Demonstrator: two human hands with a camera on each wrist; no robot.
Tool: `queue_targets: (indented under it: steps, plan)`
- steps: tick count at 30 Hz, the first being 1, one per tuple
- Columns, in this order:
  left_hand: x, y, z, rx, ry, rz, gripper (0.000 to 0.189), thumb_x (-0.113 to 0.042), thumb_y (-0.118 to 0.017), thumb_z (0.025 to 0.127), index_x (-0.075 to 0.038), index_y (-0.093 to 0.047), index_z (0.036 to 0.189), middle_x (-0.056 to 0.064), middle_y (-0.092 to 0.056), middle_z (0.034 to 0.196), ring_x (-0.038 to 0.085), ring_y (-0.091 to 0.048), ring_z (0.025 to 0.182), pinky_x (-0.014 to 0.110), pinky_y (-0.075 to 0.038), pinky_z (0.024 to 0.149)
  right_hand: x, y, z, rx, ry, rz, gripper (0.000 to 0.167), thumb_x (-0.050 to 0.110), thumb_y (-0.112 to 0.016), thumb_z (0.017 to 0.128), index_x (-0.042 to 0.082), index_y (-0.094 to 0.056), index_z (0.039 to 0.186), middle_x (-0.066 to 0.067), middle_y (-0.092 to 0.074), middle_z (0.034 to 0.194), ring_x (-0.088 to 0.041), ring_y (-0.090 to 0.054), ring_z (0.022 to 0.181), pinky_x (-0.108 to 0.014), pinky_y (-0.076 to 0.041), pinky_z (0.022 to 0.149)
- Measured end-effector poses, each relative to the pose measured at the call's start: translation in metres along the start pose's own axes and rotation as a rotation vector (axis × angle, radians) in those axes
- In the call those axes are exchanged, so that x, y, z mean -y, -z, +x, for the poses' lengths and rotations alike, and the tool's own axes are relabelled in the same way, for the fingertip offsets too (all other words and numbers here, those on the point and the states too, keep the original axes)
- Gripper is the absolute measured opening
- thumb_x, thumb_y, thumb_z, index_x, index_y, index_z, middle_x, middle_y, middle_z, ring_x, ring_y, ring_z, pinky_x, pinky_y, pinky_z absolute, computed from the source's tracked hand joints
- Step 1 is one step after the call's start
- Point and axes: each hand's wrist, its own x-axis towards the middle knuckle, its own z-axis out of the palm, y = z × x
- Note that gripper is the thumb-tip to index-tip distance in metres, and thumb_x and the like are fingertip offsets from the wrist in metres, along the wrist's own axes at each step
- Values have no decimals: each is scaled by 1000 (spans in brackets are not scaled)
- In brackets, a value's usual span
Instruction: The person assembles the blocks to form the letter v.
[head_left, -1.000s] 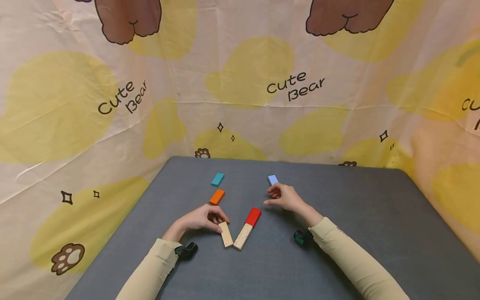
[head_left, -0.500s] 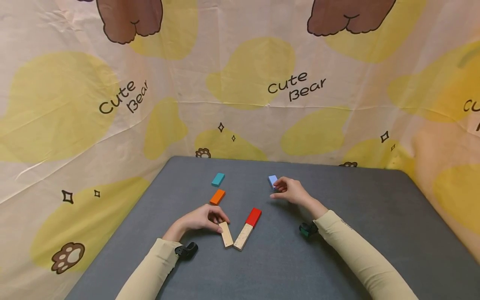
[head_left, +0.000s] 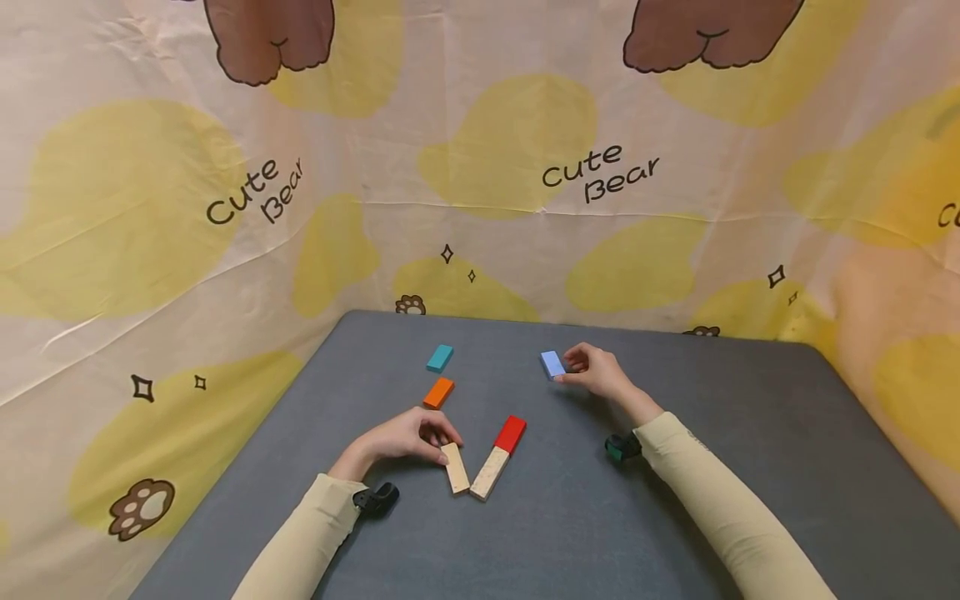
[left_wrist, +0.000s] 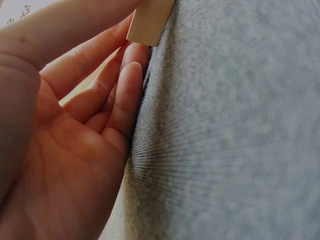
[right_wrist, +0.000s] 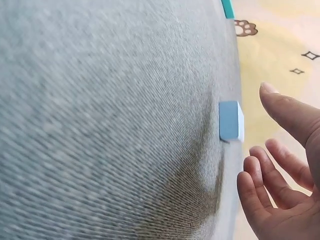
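A plain wooden block [head_left: 456, 469] lies flat on the table, its far end pinched between the thumb and fingers of my left hand [head_left: 405, 435]. The left wrist view shows part of that wooden block [left_wrist: 150, 22] at the fingertips. Beside its near end lies a speckled wooden block [head_left: 490, 474], slanting away to the right, with a red block [head_left: 511, 435] lined up at its far end. Farther back, my right hand [head_left: 597, 372] is just right of a light blue block [head_left: 552, 364]. In the right wrist view its thumb and fingers are spread, apart from the blue block [right_wrist: 230, 121].
An orange block [head_left: 438, 393] lies just beyond my left hand, with a teal block [head_left: 440, 358] behind it. The grey table [head_left: 675, 517] ends at a patterned curtain [head_left: 495, 167] at the back and sides.
My right hand has moved away and to the right, from the near end of the light blue block to its right side, uncovering it. The left hand keeps its hold on the wooden block.
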Motion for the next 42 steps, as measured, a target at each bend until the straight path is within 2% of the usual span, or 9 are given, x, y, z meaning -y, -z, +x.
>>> queue_targets:
  steps: [13, 30, 42]
  plan:
    - [1, 1, 0, -1, 1, 8, 31, -23, -77, 80, -20, -70, 110, -5, -66, 105, 12, -58, 84, 24, -50, 75, -9, 1, 12, 2, -25, -27, 55, 27, -77, 80, -2, -56, 121, -21, -63, 114, -34, -59, 107, -45, -48, 89]
    - [2, 0, 1, 0, 2, -7, 30, -21, -77, 80, -21, -70, 109, -3, -67, 105, 15, -58, 83, 24, -49, 74, -20, -2, 28, 98, -32, 0, 64, 25, -80, 77, -1, -53, 129, -19, -58, 128, -32, -55, 115, -45, -43, 98]
    - [3, 0, 1, 4, 9, -5, 30, -22, -77, 80, -21, -70, 109, -3, -66, 105, 14, -58, 84, 24, -49, 75, -26, -3, 37, 199, -17, 72, 68, 22, -78, 79, 1, -47, 136, -19, -49, 139, -36, -47, 125, -48, -38, 104]
